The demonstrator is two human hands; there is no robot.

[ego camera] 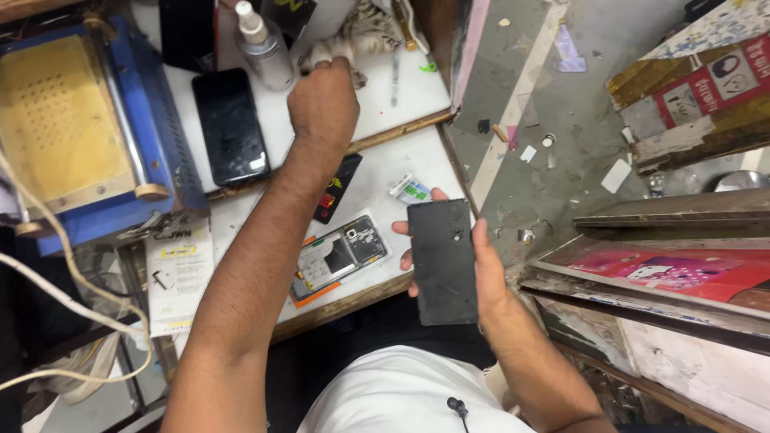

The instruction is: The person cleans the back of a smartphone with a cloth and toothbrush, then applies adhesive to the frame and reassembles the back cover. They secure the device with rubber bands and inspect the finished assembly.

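My right hand [481, 265] holds a dark grey phone back cover [443, 261] flat above the workbench's front edge. My left hand [322, 100] reaches to the far side of the white bench [377, 172], its fingers closed around a striped grey cloth [361, 32] beside a white spray bottle [263, 46]. An opened phone body [341, 256] with exposed internals lies on the bench between my arms. A small black part [337, 188] sits under my left forearm.
A blue machine with a yellow pad [72, 128] fills the left. A black phone [230, 124] lies next to it. A printed white packet [178, 273], a small green-white piece [411, 189], white cables [56, 289] and littered floor with boards at right.
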